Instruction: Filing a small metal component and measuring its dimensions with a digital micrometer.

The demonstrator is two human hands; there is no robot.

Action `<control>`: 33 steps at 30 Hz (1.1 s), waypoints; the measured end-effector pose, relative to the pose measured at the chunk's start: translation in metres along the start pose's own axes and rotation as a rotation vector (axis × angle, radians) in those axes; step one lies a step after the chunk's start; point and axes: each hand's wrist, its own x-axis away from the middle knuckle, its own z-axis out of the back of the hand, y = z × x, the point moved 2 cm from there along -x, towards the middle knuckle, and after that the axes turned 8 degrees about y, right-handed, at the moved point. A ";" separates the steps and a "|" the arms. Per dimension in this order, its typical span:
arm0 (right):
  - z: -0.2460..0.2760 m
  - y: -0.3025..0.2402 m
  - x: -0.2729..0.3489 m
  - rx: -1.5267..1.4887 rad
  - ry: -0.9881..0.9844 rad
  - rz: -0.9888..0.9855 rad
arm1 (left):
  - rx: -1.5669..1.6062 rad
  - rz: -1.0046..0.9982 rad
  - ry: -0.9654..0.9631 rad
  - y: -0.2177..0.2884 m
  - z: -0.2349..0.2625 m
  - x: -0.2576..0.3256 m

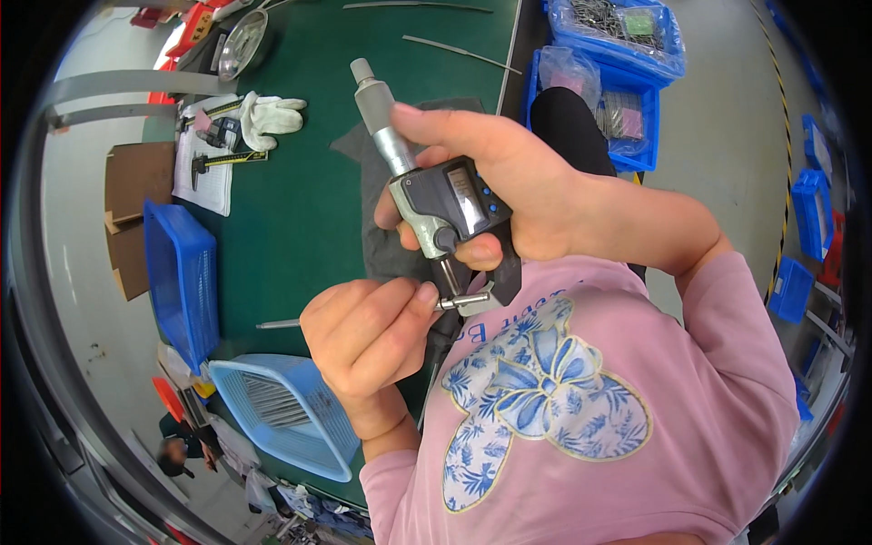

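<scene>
Beside the blue plastic mesh basket (282,409) on the green bench (300,218), the left hand (363,341) pinches a thin grey metal rod (282,323), fingers closed on it, its tip lying in the measuring gap of the grey digital micrometer (436,204). The right hand (518,186) is wrapped tight around that tool. If the rod sits tilted in the gap, the reading could be off; a loose pinch could drop it.
</scene>
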 end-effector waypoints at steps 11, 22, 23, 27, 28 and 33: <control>-0.003 0.001 0.003 -0.045 0.030 0.003 | -0.019 -0.036 -0.011 0.000 0.001 0.001; 0.003 0.001 0.004 0.019 0.011 0.028 | -0.003 -0.046 -0.004 0.000 -0.004 0.000; 0.004 -0.001 0.004 0.020 0.012 0.029 | 0.005 -0.049 -0.016 -0.001 -0.007 -0.001; -0.011 -0.008 0.004 -0.054 0.125 -0.053 | 0.001 -0.078 -0.092 -0.003 0.005 -0.003; -0.015 -0.009 0.001 -0.074 0.133 0.001 | -0.012 -0.103 -0.086 -0.005 0.007 -0.002; 0.032 -0.024 -0.018 -0.101 0.146 0.078 | -0.140 -0.074 -0.083 -0.048 0.043 -0.032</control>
